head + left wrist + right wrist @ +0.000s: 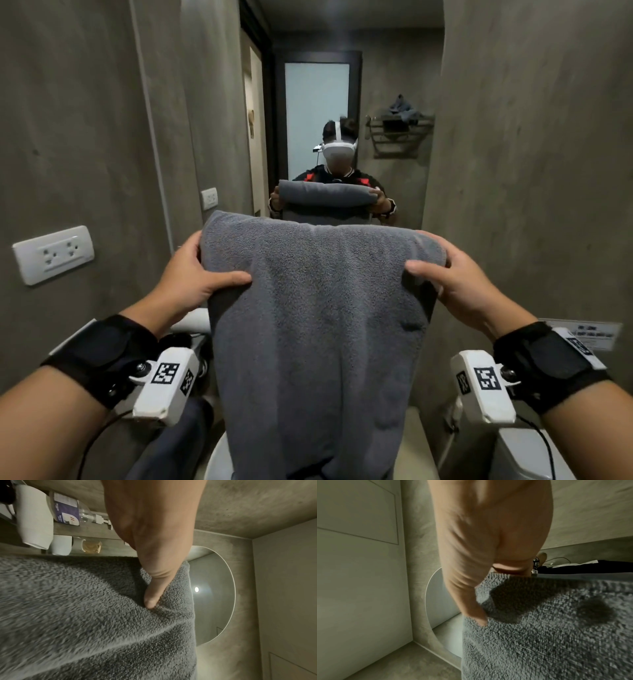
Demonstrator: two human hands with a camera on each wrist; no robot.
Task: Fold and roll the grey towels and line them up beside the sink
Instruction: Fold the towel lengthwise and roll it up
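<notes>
Here, left hand (191,274) and right hand (459,284) each pinch the grey towel (315,335), hiding the sink before the mirror (214,595).

no text can be read; print on the pump bottle's label (66,509) and wall sign (587,334) is blurred.

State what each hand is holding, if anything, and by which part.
Both hold one grey towel by its top fold: the left hand pinches the left end, the right hand the right end; the rest hangs down.
</notes>
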